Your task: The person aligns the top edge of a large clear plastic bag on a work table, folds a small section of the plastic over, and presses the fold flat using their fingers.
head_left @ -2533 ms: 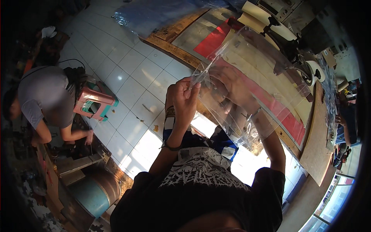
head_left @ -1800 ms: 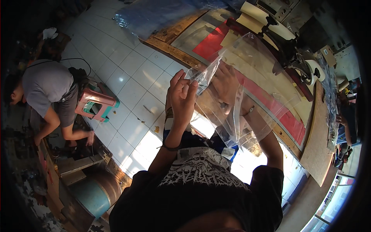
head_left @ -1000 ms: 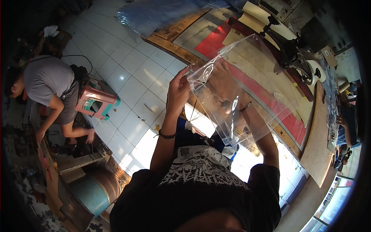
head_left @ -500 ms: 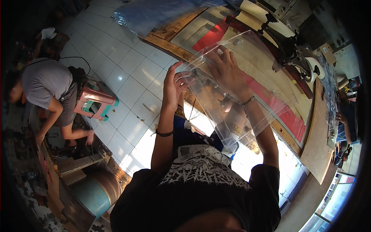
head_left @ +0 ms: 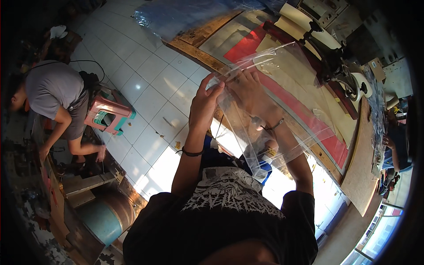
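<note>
A clear plastic box (head_left: 293, 128), thin-walled and see-through, is held tilted in front of my body. My left hand (head_left: 204, 104) is closed on its upper left corner, with the thumb pressed near the edge. My right hand (head_left: 252, 95) shows through the clear plastic, its fingers bent at the same end of the box, close to the left hand. Whether the right hand is inside the box or behind it I cannot tell. The lower corner of the box hangs above my lap.
A wooden worktable (head_left: 190, 46) carries red sheet (head_left: 240, 46), pale sheets and a dark clamp-like device (head_left: 338, 73). Blue-tinted plastic film (head_left: 176, 20) lies at its far end. A co-worker (head_left: 53, 88) bends at left by a pink-green stool (head_left: 108, 112). Another person (head_left: 393, 143) is at right.
My left hand has closed on the corner, its fingers apart before. My right hand has slid slightly down and left, fingers now bent. The box has shifted a little.
</note>
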Available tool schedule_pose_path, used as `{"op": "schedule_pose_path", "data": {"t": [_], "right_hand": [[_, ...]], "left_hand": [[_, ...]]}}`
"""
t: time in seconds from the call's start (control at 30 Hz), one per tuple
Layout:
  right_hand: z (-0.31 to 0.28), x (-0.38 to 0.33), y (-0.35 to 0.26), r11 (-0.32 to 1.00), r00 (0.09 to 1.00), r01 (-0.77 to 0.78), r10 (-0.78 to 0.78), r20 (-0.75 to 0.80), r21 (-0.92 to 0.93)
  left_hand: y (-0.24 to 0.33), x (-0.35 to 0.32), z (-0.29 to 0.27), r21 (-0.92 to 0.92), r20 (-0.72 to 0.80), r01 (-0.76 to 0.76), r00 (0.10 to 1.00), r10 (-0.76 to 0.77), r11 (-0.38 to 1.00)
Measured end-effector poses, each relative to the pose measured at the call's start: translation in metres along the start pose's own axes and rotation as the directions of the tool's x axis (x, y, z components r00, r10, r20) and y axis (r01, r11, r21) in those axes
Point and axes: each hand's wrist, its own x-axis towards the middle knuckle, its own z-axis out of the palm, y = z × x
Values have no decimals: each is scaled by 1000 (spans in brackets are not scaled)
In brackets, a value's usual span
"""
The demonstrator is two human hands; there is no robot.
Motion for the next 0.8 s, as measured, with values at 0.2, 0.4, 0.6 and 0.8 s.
{"op": "schedule_pose_path", "data": {"t": [0.2, 0.4, 0.6, 0.8], "right_hand": [[-1, 12, -10, 998, 998, -62, 62, 7, -21], [6, 10, -7, 996, 998, -54, 52, -39, -64], [1, 10, -10, 995, 997, -79, 77, -32, -65], [8, 9, -8, 989, 983, -134, 123, -138, -70]], "left_hand": [[-1, 0, -5, 167, -15, -11, 1000, 13, 986], [-11, 2, 7, 189, -32, -221, 972, 231, 957], [5, -2, 14, 367, -258, 40, 964, 61, 929], [-16, 15, -13, 396, -146, -114, 972, 186, 911]]}}
